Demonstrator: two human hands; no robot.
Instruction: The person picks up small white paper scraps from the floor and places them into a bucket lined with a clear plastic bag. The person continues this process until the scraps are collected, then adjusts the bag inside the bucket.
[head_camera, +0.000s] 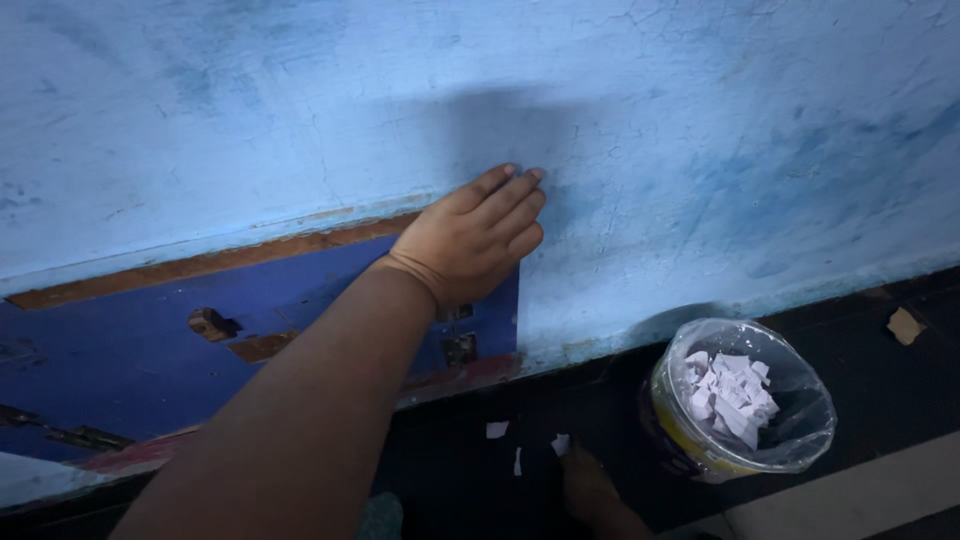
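Observation:
My left hand (470, 240) lies flat, back towards me, against a light blue painted wall (700, 130). Its fingers are stretched out and close together, and nothing is held in them. The heel of the hand rests over the upper right corner of a dark blue panel (150, 350) set low in the wall. The thumb is hidden. My forearm reaches up from the lower left. My right hand is out of sight.
A yellow bucket (690, 445) with a clear plastic liner holds torn white paper pieces (730, 395) on the dark floor at the right. White scraps (497, 430) lie near a foot (590, 490). A brown wooden strip (200, 265) edges the panel's top.

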